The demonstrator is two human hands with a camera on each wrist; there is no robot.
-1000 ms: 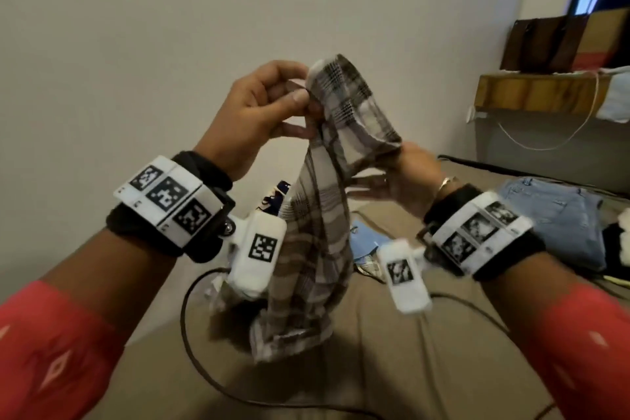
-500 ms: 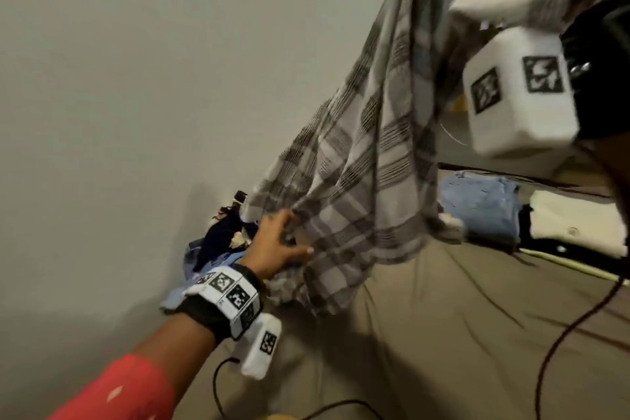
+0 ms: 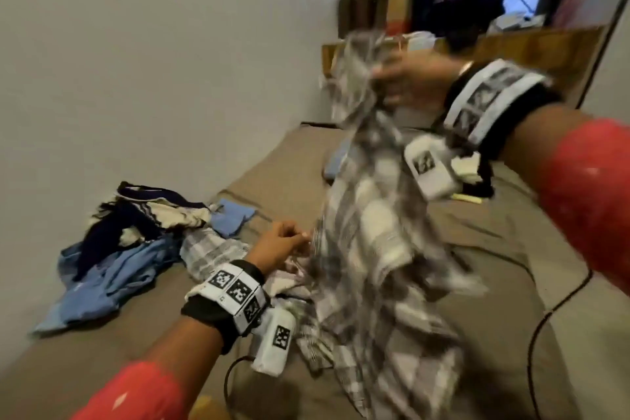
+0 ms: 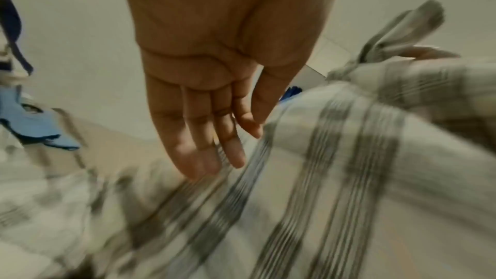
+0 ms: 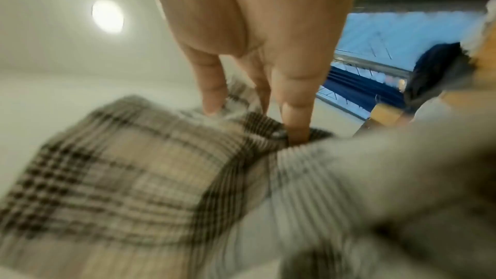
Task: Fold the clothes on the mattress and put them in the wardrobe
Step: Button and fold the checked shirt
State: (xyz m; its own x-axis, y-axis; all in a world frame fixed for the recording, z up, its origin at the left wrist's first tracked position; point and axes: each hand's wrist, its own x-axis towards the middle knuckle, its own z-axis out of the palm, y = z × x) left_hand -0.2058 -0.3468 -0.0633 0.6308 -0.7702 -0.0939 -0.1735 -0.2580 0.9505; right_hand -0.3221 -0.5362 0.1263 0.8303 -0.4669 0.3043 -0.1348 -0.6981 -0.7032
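Observation:
A grey and white plaid shirt (image 3: 375, 249) hangs over the brown mattress (image 3: 494, 283), blurred by motion, with its lower part bunched on the bedding. My right hand (image 3: 402, 82) grips its top end high up; in the right wrist view the fingers (image 5: 212, 92) dig into the cloth (image 5: 134, 167). My left hand (image 3: 283, 244) is low beside the shirt's left edge. In the left wrist view its fingers (image 4: 204, 145) lie straight, tips touching the cloth (image 4: 335, 156), gripping nothing.
A heap of unfolded blue, navy and white clothes (image 3: 136, 235) lies by the left wall. Folded blue jeans (image 3: 335, 160) and a folded white and black stack (image 3: 474, 174) sit further back. A black cable (image 3: 545, 317) crosses the mattress. A wooden shelf (image 3: 545, 44) stands under the window.
Both hands held the shirt at chest height. The left hand then dropped to the lower edge while the right lifted the top; now the right hand swings down and the shirt flaps.

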